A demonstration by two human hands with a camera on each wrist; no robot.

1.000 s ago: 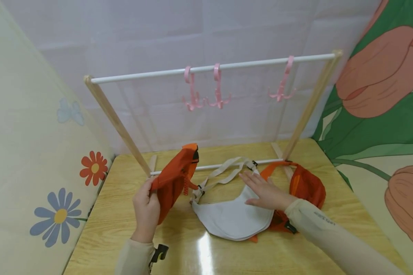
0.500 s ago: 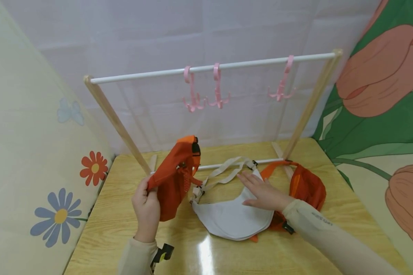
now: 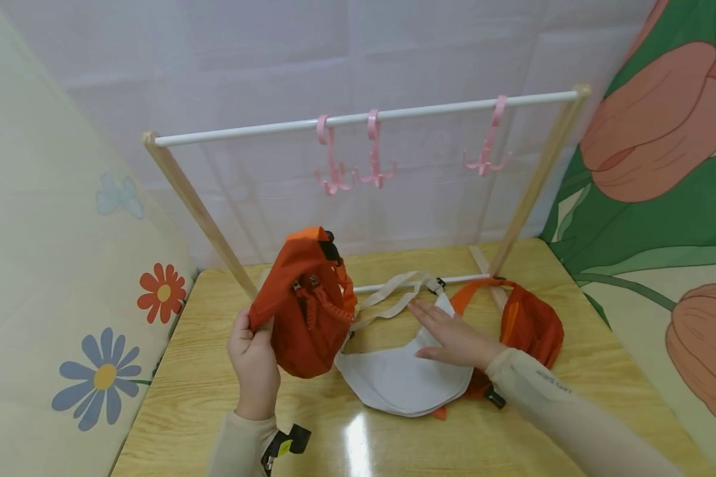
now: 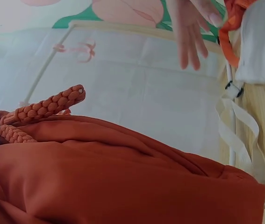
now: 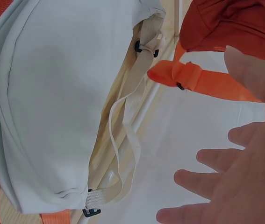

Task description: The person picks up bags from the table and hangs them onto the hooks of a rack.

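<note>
My left hand (image 3: 255,368) grips one end of an orange-red sling bag (image 3: 310,324), raised above the table. Its zips with braided pulls and a black buckle face the head camera. In the left wrist view the bag (image 4: 123,182) fills the lower part, with a braided zip pull (image 4: 53,103) sticking up. My right hand (image 3: 453,338) has its fingers spread over a white sling bag (image 3: 402,384) lying on the table; in the right wrist view the hand (image 5: 235,172) holds nothing. The white bag's cream strap (image 3: 388,301) loops toward the back.
Another orange-red bag (image 3: 531,324) lies on the table (image 3: 179,404) at the right, partly under the white one. Behind stands a rack with a white top rail (image 3: 244,131), wooden posts (image 3: 539,185) and a low bar. Pink hooks (image 3: 333,165) hang from the rail.
My left hand has lifted and turned the orange-red sling bag, so its zipped front now faces the head camera. My right hand has shifted slightly left over the white bag.
</note>
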